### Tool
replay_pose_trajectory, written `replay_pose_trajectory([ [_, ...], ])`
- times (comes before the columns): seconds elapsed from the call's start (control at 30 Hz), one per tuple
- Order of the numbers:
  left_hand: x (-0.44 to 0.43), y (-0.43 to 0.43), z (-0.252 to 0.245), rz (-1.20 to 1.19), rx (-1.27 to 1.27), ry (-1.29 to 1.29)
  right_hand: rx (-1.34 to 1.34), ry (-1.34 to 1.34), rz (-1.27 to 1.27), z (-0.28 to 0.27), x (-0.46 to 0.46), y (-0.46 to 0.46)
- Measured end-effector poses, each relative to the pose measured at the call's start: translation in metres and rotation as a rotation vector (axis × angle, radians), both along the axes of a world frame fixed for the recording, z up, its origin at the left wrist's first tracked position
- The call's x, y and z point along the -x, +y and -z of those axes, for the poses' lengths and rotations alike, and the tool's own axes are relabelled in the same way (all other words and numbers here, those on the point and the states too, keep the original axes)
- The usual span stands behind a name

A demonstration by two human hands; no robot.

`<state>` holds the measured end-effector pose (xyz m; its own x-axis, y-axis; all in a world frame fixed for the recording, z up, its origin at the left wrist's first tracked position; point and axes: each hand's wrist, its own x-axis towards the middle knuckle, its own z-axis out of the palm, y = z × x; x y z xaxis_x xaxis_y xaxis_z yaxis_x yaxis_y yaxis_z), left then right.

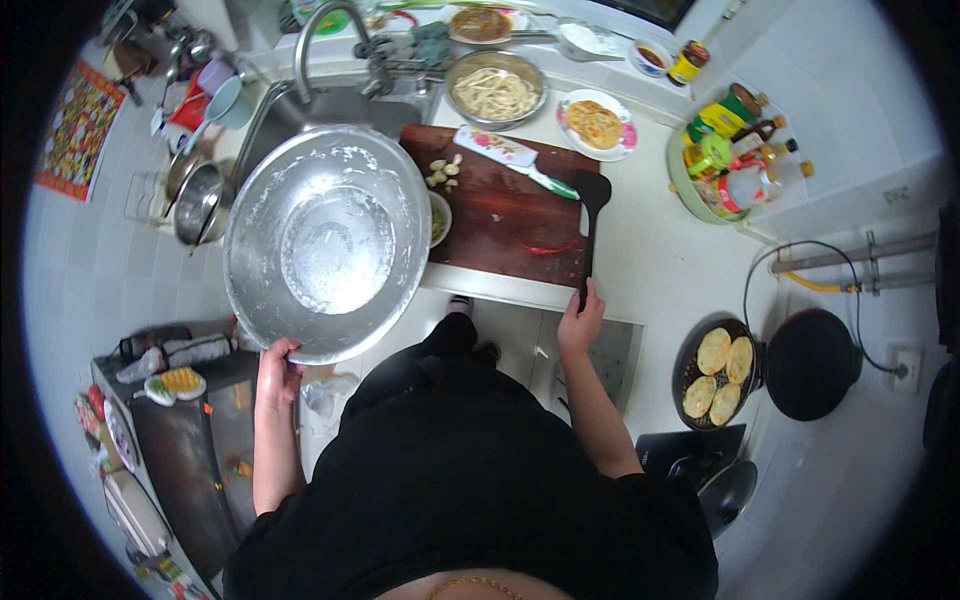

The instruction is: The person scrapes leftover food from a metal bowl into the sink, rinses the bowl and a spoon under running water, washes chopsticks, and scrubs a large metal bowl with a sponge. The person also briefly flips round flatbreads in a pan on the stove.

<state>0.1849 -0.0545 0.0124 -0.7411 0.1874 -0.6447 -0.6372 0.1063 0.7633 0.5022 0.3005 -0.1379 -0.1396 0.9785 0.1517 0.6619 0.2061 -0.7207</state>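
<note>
My left hand (280,369) grips the near rim of a large metal basin (337,244), tilted to show its wet or floury inside. In my right hand (582,316) is the handle of a black spatula (593,196), its head over the right edge of a dark wooden cutting board (495,217). On the board lie a cleaver (496,146) with a floral blade, several garlic cloves (444,174) and red chili (549,247). A small bowl of chopped greens (439,219) is partly hidden by the basin.
Behind the board stand a bowl of noodle-like dough strips (495,91) and a plate of flatbread (595,125). The sink (337,105) is at left. Bottles fill a green tub (705,199). An open pan (686,375) holds several flatbreads at right.
</note>
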Motion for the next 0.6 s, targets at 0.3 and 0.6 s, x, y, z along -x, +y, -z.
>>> replay_pose_trajectory([
  [0.3,0.045,-0.032,0.012,-0.139,-0.021,0.038,0.091,-0.400,-0.006,0.006,0.030,0.027],
  [0.6,0.166,-0.001,0.049,-0.028,-0.114,-0.222,-0.464,-0.142,-0.585,-0.082,0.185,0.007],
])
